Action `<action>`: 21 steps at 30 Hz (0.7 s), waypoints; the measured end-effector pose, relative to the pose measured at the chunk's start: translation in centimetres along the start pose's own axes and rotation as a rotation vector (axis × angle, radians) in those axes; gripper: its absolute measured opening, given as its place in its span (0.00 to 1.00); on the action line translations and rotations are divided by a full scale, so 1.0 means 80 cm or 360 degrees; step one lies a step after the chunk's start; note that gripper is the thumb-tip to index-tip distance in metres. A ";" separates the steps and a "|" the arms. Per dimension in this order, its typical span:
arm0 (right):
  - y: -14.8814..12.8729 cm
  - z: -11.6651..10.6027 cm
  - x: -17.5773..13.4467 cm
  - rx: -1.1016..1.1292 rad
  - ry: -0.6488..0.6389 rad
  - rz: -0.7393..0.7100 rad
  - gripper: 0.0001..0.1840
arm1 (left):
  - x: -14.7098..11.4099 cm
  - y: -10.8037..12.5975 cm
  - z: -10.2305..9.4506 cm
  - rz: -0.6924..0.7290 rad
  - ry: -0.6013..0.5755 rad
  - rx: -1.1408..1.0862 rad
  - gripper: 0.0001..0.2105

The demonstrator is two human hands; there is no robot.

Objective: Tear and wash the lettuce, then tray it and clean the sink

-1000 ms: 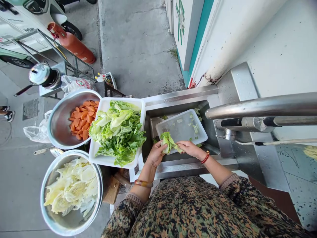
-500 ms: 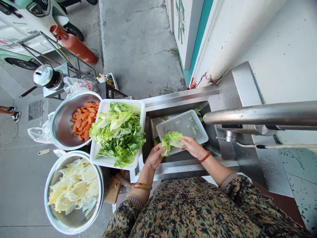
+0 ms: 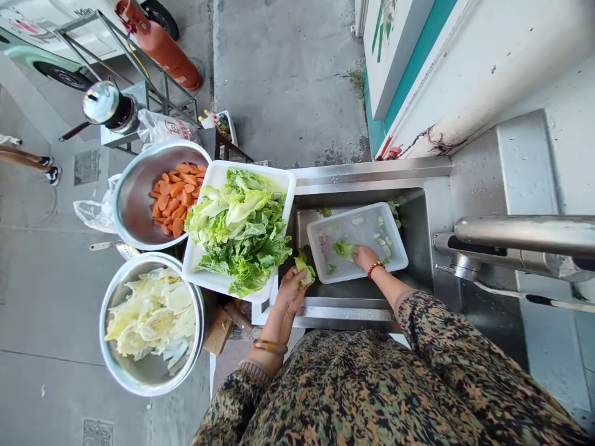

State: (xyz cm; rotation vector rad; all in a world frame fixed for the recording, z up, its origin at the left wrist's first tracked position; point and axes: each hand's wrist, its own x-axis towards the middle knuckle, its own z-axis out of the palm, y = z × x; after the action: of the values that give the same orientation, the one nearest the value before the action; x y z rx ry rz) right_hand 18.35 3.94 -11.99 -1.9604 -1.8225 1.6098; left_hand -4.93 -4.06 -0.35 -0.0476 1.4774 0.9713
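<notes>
My left hand is closed on a piece of green leaf at the near left edge of the sink. My right hand reaches into a white plastic tub in the sink, its fingers closed on another leaf piece. Small leaf scraps lie in the tub. Left of the sink, a white tray carries a heap of leafy greens, close to my left hand.
The steel sink has a tap on its right. At left stand a metal bowl of sliced carrots and a bowl of pale cabbage. Farther off are a lidded pan, a red gas cylinder and a person's legs.
Both hands were together on one leaf; now they are apart with a piece in each. My right hand has moved down into the tub. The whole view has shifted.
</notes>
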 end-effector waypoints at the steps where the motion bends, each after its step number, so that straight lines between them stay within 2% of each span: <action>1: -0.007 0.002 -0.006 0.0002 0.0031 0.0009 0.10 | -0.002 -0.001 -0.002 -0.0011 0.0000 -0.0015 0.17; 4: -0.042 0.015 -0.036 0.0045 0.0098 -0.0073 0.11 | -0.011 -0.002 -0.001 -0.0089 -0.0079 -0.0027 0.18; 7: -0.084 0.040 -0.077 0.0174 0.0100 -0.0372 0.08 | -0.018 -0.002 0.001 -0.0141 -0.0151 -0.0024 0.20; 9: -0.105 0.053 -0.093 0.0305 -0.0038 -0.0587 0.06 | -0.019 0.001 -0.004 -0.0117 -0.0124 -0.0035 0.20; 11: -0.115 0.055 -0.091 0.0429 -0.0293 -0.0670 0.07 | -0.017 0.007 -0.013 -0.0059 -0.0045 -0.0052 0.20; 13: -0.116 0.049 -0.074 0.0540 -0.0428 -0.0603 0.11 | -0.017 0.013 -0.025 -0.0001 0.0069 -0.0054 0.20; 15: -0.116 0.044 -0.051 0.0674 -0.0396 -0.0425 0.10 | -0.022 0.018 -0.034 0.0035 0.0142 -0.0008 0.21; 17: -0.121 0.049 -0.032 0.0810 -0.0354 -0.0246 0.07 | -0.032 0.019 -0.038 0.0041 0.0106 0.0071 0.23; 21: -0.153 0.093 -0.021 0.1020 -0.0436 -0.0086 0.17 | -0.057 0.016 -0.044 -0.0013 -0.0084 0.0123 0.31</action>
State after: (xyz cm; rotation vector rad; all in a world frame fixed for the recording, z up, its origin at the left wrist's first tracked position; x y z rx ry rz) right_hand 4.96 2.17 -6.94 -1.4501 -1.1669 2.1698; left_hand -7.64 -7.59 3.57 0.0278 1.4636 0.9016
